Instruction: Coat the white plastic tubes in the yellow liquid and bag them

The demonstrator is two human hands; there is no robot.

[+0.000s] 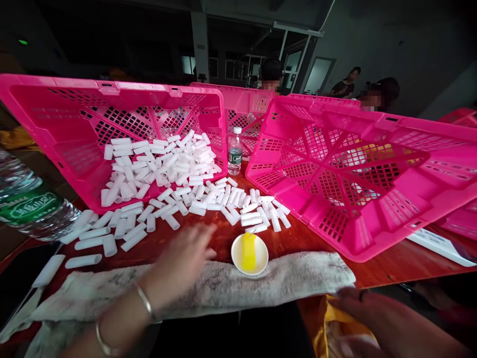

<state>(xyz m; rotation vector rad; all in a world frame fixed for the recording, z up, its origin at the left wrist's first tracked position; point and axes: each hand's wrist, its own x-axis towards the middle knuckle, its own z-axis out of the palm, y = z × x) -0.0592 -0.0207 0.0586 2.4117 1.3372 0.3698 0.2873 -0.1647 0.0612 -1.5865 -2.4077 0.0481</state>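
My left hand [182,258], blurred by motion, reaches over the grey-white towel [298,273]. Its fingers look stretched out with the thumb apart, and nothing shows in them. Ahead of it, many short white tubes [197,208] lie loose on the red tabletop. To its right stands a small white bowl [264,253] with a yellow strip-like piece [249,251] in it. At the lower right, my right hand [387,318] is blurred beside an orange-yellow cloth or bag [335,318]; whether it grips this is unclear.
A pink basket [48,107] lies tipped on its side at the left, tubes spilling out. Another pink basket [357,223] leans at the right. A small water bottle [235,151] stands between them; a large bottle [28,199] is at far left. People [345,87] are beyond.
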